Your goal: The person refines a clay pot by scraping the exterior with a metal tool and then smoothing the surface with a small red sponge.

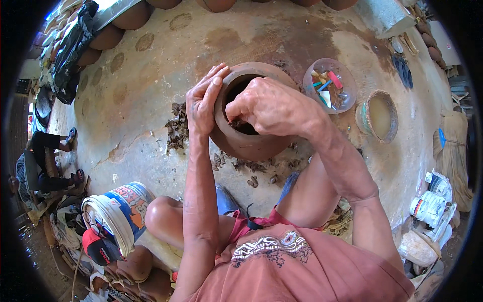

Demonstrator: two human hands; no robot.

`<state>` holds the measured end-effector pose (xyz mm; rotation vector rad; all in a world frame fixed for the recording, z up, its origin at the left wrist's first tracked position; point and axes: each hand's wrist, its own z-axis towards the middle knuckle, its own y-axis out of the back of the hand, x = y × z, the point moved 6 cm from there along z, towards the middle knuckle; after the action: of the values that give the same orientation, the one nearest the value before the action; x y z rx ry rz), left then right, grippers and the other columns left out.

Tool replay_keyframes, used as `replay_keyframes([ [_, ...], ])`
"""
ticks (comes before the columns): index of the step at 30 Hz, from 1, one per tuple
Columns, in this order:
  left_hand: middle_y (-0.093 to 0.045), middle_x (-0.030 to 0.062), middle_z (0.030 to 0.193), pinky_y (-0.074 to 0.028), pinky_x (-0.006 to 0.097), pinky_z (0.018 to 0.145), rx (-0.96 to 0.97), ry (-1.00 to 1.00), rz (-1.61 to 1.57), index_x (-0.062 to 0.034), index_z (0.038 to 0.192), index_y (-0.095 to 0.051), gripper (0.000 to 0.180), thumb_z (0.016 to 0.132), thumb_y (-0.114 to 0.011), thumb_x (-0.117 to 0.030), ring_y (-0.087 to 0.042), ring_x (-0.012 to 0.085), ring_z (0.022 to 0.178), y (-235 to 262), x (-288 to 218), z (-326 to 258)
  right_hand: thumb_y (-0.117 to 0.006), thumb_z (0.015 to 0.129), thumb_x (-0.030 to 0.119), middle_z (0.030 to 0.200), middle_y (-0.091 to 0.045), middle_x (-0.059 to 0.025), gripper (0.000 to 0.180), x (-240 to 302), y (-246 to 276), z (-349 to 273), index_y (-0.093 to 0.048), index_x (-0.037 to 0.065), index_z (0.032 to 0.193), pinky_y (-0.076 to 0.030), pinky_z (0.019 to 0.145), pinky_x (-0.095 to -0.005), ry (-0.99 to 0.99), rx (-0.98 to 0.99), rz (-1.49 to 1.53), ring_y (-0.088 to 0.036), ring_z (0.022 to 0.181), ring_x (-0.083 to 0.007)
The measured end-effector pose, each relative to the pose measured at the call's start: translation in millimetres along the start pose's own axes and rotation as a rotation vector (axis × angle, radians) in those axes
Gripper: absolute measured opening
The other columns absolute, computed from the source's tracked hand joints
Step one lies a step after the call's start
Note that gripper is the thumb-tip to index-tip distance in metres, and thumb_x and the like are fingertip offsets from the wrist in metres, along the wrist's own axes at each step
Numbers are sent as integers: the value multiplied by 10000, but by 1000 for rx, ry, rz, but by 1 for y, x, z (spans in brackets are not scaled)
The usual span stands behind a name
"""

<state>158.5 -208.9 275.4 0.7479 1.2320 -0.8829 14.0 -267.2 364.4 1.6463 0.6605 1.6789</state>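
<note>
A round brown clay pot [256, 146] with a wide rim stands on the floor in front of me, its dark mouth facing up. My left hand [204, 103] lies along the left side of the rim, fingers stretched out and touching the clay. Over the mouth, my right hand [266, 106] is closed, with its curled fingers at the inner edge. What those fingers hold is hidden. A small brown clay curl [234, 124] shows just below them. Clay shavings [177, 128] are heaped left of the pot, and more scraps [253, 181] lie below it.
Right of the pot are a clear plastic bowl [346, 104] of small coloured pieces and a bucket [366, 120] of cloudy water. A white bucket [128, 194] with a red-and-black cap [98, 247] is at lower left. Round pots [132, 17] line the far edge. Another person's feet [75, 176] show at left.
</note>
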Motion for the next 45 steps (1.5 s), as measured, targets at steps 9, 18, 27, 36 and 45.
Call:
replay_keyframes([
  [9,-734,185,1367,-457,374,1163,-117,44,33,1,1341,-748,349,1065,-665,-196,-629,250,1350,13,7,7,-637,725,-111,865,-776,-125,243,4,88,-61,-761,-26,917,-602,799,-378,-37,-205,99,-770,867,-251],
  [18,-712,195,1398,-483,357,1138,-352,-9,12,46,1447,-650,419,1088,-630,-170,-658,233,1298,13,-4,-48,-765,883,75,852,-784,-177,98,-83,98,-140,-780,-6,937,-577,724,-400,-867,-365,-148,-780,761,-260],
  [27,-525,230,1618,-233,495,1308,-358,-88,367,7,1565,-536,596,1095,-573,-359,-354,377,1600,-13,-15,-88,-723,999,134,855,-769,-200,93,7,75,-70,-750,58,1046,-577,647,-444,-515,-843,-154,-770,784,-393],
  [36,-441,153,1695,-147,585,1311,-397,3,406,-74,1622,-482,682,1067,-615,-448,-280,409,1621,-32,-14,-109,-675,972,119,828,-727,-273,144,12,10,-17,-713,-20,961,-587,716,-537,-485,-670,-238,-743,821,-450],
  [45,-457,144,1688,-169,567,1309,-389,3,393,-79,1605,-512,640,1069,-605,-416,-309,379,1612,-27,-17,-104,-706,933,107,898,-739,-248,124,16,-7,5,-725,-12,961,-570,741,-524,-330,-617,-170,-732,848,-439],
])
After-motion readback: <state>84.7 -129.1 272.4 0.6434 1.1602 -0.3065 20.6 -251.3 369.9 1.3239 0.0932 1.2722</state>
